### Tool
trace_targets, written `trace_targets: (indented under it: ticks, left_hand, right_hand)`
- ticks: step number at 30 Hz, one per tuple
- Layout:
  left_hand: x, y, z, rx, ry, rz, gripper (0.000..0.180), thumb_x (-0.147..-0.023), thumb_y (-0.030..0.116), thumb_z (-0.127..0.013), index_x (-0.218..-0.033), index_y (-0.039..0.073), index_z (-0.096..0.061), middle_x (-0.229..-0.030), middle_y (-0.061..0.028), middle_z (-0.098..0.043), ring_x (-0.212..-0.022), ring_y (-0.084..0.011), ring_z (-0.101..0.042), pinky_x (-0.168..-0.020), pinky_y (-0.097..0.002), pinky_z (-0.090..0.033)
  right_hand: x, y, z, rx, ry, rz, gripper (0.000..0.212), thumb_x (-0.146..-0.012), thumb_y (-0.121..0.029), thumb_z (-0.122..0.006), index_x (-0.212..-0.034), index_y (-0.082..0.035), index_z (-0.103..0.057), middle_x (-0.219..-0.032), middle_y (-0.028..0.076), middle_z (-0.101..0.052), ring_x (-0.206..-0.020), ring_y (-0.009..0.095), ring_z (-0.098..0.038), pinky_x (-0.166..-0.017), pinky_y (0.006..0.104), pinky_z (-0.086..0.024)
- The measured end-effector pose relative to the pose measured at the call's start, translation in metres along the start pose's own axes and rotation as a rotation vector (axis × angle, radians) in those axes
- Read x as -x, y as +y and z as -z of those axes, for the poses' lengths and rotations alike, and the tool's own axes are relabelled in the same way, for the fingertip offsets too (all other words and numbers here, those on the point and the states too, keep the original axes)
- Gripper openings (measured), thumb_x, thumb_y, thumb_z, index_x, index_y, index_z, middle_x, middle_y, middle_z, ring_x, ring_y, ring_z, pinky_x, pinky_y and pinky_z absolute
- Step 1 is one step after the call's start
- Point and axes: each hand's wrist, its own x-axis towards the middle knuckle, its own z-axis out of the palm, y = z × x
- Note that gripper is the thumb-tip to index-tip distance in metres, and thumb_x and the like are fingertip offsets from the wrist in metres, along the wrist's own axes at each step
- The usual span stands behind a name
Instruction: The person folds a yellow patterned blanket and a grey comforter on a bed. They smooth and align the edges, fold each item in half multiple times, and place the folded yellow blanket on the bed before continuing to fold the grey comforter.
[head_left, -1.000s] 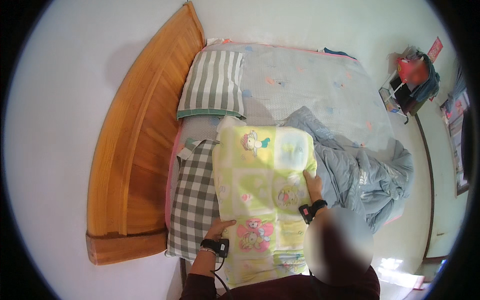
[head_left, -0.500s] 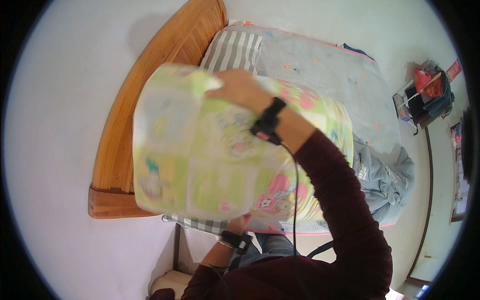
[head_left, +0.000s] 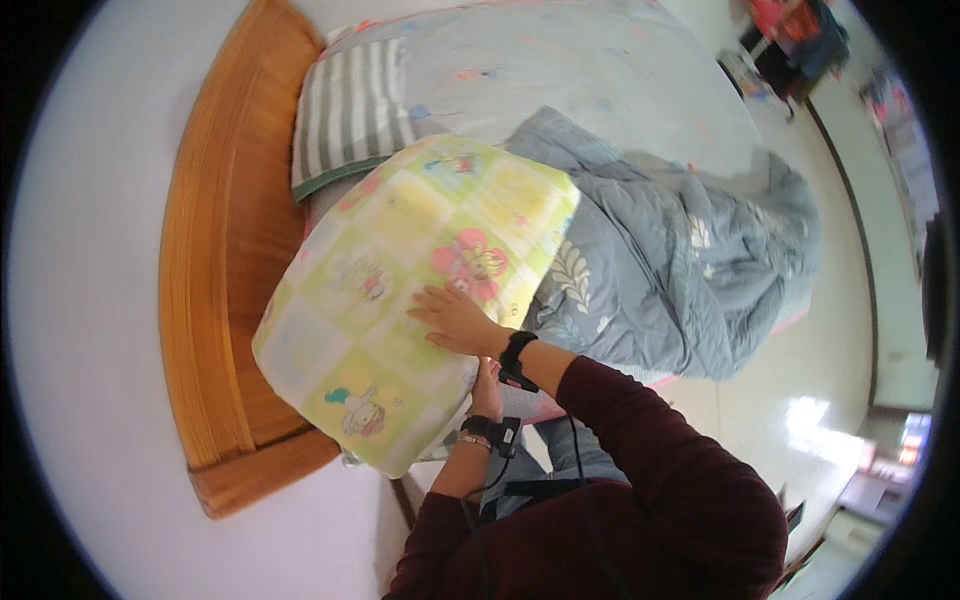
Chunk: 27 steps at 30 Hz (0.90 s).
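Note:
A folded blanket [head_left: 400, 260] with yellow-green and white squares and cartoon figures lies slantwise over the near side of the bed, next to the headboard. My right hand [head_left: 458, 320] rests on its upper face, fingers spread and palm down. At the blanket's near edge is my left hand [head_left: 487, 393], just below the right one. Its fingers close on that edge and are partly hidden by the cloth. Both wrists wear black bands with small devices and cables.
The wooden headboard [head_left: 225, 260] stands along the left. A striped pillow [head_left: 352, 110] lies beyond the blanket on the grey bed sheet [head_left: 590, 60]. To the right is a crumpled grey-blue quilt [head_left: 660, 270]. A rack with bags [head_left: 790, 45] stands at the far right.
The blanket now lies smaller and slanted, nearer the headboard. My right hand has come down from its far edge to lie flat on it. More of the grey-blue quilt shows, and the view has shifted.

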Motion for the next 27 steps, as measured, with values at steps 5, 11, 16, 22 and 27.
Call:
trace_targets:
  ticks: [5, 11, 16, 22, 27]
  left_hand:
    - [0.079, 0.068, 0.011, -0.700, -0.409, 0.043, 0.052, -0.092, 0.040, -0.042, -0.122, -0.002, -0.044, -0.121, -0.0168, -0.049, -0.116, -0.0221, -0.046, -0.096, -0.0330, -0.035]
    - [0.128, 0.215, 0.093, -0.790, -0.107, -0.278, 0.031, -0.089, 0.019, -0.050, -0.113, 0.000, -0.053, -0.104, -0.0087, -0.060, -0.097, -0.0183, -0.056, -0.086, -0.0306, -0.042]
    - [0.046, 0.311, 0.162, -1.298, 0.460, -0.809, 0.049, -0.087, 0.033, -0.052, -0.121, -0.002, -0.047, -0.121, -0.0211, -0.049, -0.111, -0.0308, -0.048, -0.094, -0.0355, -0.037]
    - [-0.062, 0.365, 0.213, -1.392, 0.408, -0.406, 0.082, -0.080, 0.060, -0.044, -0.130, -0.005, -0.034, -0.128, -0.0263, -0.042, -0.119, -0.0363, -0.040, -0.099, -0.0380, -0.031]
    - [-0.107, 0.377, 0.225, -1.322, 0.304, -0.306, 0.071, -0.082, 0.058, -0.043, -0.117, -0.004, -0.049, -0.110, -0.0255, -0.055, -0.105, -0.0369, -0.051, -0.089, -0.0391, -0.039]
  right_hand:
    - [0.080, 0.023, 0.024, -0.298, 0.705, -0.827, 0.049, -0.066, -0.023, -0.073, -0.107, -0.005, -0.055, -0.108, 0.014, -0.054, -0.100, 0.030, -0.051, -0.084, 0.0384, -0.043]
    - [0.130, 0.042, -0.028, -1.511, 0.433, -1.413, 0.078, -0.074, -0.059, -0.058, -0.132, -0.013, -0.033, -0.133, 0.008, -0.036, -0.119, 0.032, -0.033, -0.093, 0.0512, -0.030]
    - [0.142, 0.042, -0.074, -1.632, 0.416, -1.397, 0.069, -0.077, -0.067, -0.047, -0.128, -0.023, -0.036, -0.124, 0.004, -0.039, -0.106, 0.023, -0.039, -0.090, 0.0427, -0.030]
    - [0.142, 0.078, -0.123, -1.575, 0.573, -1.148, 0.051, -0.083, -0.056, -0.045, -0.122, -0.022, -0.043, -0.118, -0.001, -0.051, -0.111, 0.017, -0.045, -0.087, 0.0445, -0.037]
    - [0.134, 0.093, -0.152, -1.849, 0.889, -0.914, 0.052, -0.091, -0.042, -0.041, -0.129, -0.007, -0.037, -0.123, 0.006, -0.049, -0.109, 0.022, -0.050, -0.091, 0.0357, -0.042]
